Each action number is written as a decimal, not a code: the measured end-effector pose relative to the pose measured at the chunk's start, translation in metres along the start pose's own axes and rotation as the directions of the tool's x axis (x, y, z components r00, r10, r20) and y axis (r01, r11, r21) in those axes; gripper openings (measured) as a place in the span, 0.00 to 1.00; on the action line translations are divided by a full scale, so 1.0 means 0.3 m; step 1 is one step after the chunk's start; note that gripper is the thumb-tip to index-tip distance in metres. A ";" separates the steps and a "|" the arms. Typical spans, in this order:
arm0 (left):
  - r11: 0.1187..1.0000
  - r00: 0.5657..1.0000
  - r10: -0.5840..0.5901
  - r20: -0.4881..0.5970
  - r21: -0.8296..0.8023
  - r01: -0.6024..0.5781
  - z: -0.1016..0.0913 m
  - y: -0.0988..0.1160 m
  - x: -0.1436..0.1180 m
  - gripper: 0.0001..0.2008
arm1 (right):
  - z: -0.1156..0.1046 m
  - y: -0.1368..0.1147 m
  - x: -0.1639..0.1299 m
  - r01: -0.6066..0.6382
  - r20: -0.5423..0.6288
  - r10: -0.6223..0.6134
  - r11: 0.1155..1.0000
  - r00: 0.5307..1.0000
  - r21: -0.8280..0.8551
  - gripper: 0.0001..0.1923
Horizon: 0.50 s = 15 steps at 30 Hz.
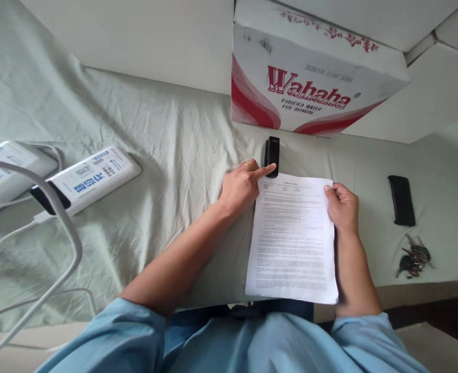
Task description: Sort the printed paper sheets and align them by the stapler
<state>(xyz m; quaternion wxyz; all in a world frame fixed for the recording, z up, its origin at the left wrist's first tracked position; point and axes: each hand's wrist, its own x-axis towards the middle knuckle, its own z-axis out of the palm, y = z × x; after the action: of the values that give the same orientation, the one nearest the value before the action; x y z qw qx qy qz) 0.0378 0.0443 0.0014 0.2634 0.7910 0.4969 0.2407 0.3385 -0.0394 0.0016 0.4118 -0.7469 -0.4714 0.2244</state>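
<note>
Two hands: left hand point(241, 187), fingers loosely curled, forefinger touching small black plastic stapler point(271, 156); right hand point(342, 207) pinches white printed paper sheet point(293, 241) edge.

Paper sheets point(293, 238): white, matt, smooth, printed, held flat under bare hands. Stapler point(271, 156): black plastic, slight sheen. Worktop cloth point(166, 155): pale green fabric, matt, creased and wrinkled. Water box point(310, 77): cardboard, white with red print, faintly glossy, scuffed at top. Phone point(401, 200): black, smooth, dull shine. Keys point(415, 256): metal, dull grey, dark plastic heads. Power strips point(91, 178): white plastic, smooth, printed labels. Cables point(68, 228): white, smooth rubbery coating. Sleeves point(135, 331): light blue cloth, matt.
</note>
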 end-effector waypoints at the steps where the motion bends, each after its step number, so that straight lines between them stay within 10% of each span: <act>1: 1.000 1.000 0.006 -0.010 -0.009 -0.006 0.004 -0.003 -0.002 0.30 | -0.004 0.002 -0.001 -0.008 0.021 0.007 1.000 1.000 0.022 0.25; 8: 0.928 0.987 -0.070 -0.143 -0.371 0.012 0.000 -0.042 0.012 0.25 | -0.030 -0.033 -0.053 -0.165 0.335 0.079 0.957 0.939 0.239 0.23; 15: 0.658 0.968 -0.171 0.183 -0.710 0.251 -0.074 -0.025 0.017 0.32 | -0.017 -0.062 -0.031 -0.011 -0.018 0.016 0.966 1.000 0.257 0.29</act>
<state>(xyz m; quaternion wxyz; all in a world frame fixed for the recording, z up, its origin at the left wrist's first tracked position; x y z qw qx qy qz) 0.0206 0.0555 0.0137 0.6064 0.5688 0.4347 0.3460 0.3283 -0.0456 0.0193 0.5084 -0.6926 -0.4290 0.2789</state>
